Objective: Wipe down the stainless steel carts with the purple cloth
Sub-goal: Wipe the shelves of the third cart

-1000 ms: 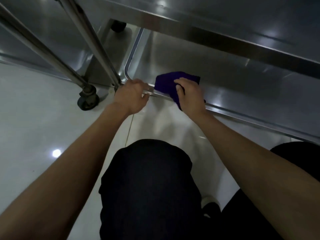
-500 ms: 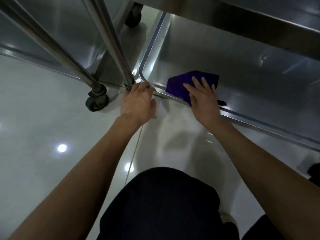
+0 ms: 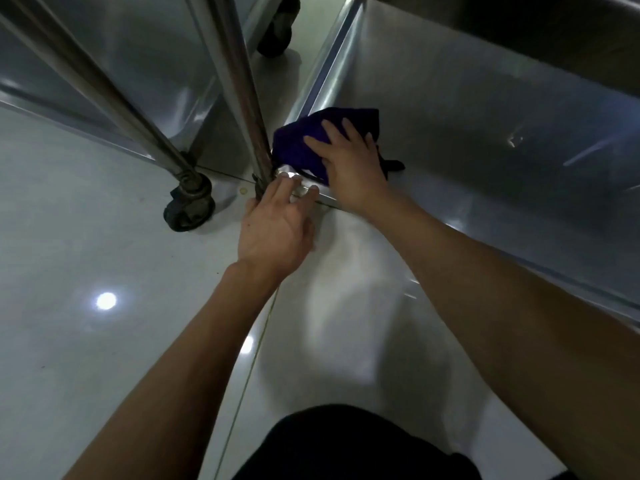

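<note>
Right hand (image 3: 349,168) presses the purple cloth (image 3: 304,147) flat, fingers spread, into the cart's bottom shelf (image 3: 467,133) corner. Left hand (image 3: 277,226) rests straight fingers on the shelf rim beside the upright post (image 3: 242,98).

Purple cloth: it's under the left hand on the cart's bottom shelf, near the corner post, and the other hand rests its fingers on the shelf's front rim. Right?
Not quite. The head view shows the right hand pressing flat on the purple cloth, not the left. The left hand is the one with fingers on the shelf's front rim, beside the corner post.
</note>
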